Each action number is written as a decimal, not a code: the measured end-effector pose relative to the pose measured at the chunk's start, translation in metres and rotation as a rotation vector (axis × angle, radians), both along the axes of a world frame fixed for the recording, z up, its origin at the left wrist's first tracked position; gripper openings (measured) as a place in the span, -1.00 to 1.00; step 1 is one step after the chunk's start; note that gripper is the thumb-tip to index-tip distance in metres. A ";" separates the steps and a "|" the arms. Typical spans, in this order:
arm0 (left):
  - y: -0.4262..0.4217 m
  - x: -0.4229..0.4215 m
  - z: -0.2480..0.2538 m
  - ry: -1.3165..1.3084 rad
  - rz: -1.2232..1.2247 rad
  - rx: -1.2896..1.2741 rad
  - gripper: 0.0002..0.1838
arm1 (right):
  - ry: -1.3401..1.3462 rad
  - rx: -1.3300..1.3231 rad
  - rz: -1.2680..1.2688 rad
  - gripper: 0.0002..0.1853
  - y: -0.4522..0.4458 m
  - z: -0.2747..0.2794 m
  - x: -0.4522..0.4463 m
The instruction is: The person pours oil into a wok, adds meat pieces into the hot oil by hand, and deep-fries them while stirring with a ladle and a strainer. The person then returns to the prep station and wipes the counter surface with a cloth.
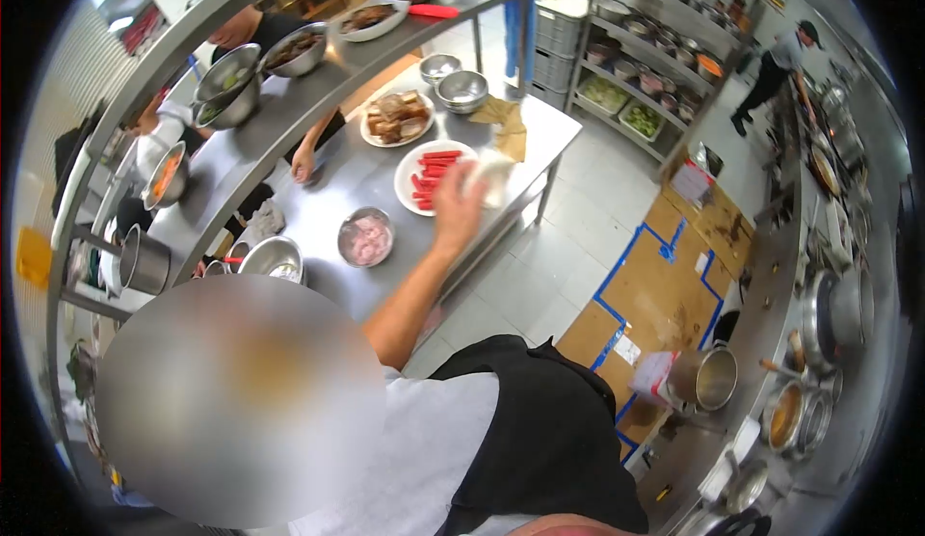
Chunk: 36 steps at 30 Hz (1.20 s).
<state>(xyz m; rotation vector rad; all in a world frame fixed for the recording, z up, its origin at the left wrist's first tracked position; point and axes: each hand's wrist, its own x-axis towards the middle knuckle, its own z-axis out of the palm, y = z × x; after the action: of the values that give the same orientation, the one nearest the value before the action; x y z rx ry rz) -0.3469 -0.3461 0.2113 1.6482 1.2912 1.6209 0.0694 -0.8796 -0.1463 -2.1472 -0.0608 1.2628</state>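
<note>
My right hand reaches over the right rim of a white plate holding short red sticks. Its fingertips are smeared beside a blurred white item; whether they grip it is unclear. My left hand is not identifiable in view. Left of my forearm stands a metal bowl of pale pink pieces. Behind the red sticks lies a plate of browned chunks, near two metal bowls and a tan cloth.
An overhead metal shelf carries several bowls. A co-worker's hand rests across the metal counter. Behind are stocked racks, taped cardboard on the floor, and a stove line with pots, where another person stands.
</note>
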 end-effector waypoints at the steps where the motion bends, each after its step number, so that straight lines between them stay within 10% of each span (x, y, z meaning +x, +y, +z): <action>1: 0.007 -0.034 0.024 -0.018 0.099 0.055 -0.66 | -0.001 0.014 0.018 -0.65 0.015 -0.001 0.001; 6: -0.026 -0.232 0.153 0.873 1.159 0.833 -0.75 | -0.031 0.054 0.128 -0.66 0.056 0.003 0.017; 11: -0.038 -0.313 0.168 0.909 1.304 -0.111 -0.58 | -0.050 0.090 0.163 -0.67 0.074 -0.005 0.036; 15: -0.035 -0.302 0.165 0.972 1.486 0.584 -0.54 | -0.071 0.141 0.162 -0.67 0.074 -0.029 0.055; 17: -0.036 -0.267 0.144 0.742 1.218 0.796 -0.59 | -0.072 0.183 0.147 -0.66 0.066 -0.048 0.068; 20: -0.046 -0.188 0.061 0.524 0.438 0.225 -0.78 | -0.069 0.135 0.141 -0.66 0.055 -0.039 0.065; 23: -0.007 -0.240 -0.078 0.694 0.645 -0.099 -0.68 | -0.057 0.053 0.126 -0.66 0.045 -0.008 0.049; 25: -0.007 -0.291 -0.121 0.787 0.706 -0.798 -0.47 | -0.041 0.020 0.116 -0.66 0.038 0.004 0.037; 29: -0.006 -0.386 -0.199 1.402 -0.184 -0.404 -0.76 | -0.015 -0.015 0.063 -0.65 0.014 0.029 0.010; 31: -0.005 -0.394 -0.226 1.455 -0.132 -0.184 -0.78 | -0.008 -0.019 0.023 -0.65 -0.004 0.040 -0.010; 36: 0.027 -0.335 -0.236 1.308 -0.130 -0.641 -0.77 | 0.025 0.087 -0.090 -0.62 -0.040 -0.009 -0.019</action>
<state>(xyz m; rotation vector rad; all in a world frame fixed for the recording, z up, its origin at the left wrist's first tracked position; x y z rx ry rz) -0.6823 -0.3187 -0.0249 2.2330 1.8677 -0.2102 0.0501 -0.9194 -0.1556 -2.0364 -0.0083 1.2133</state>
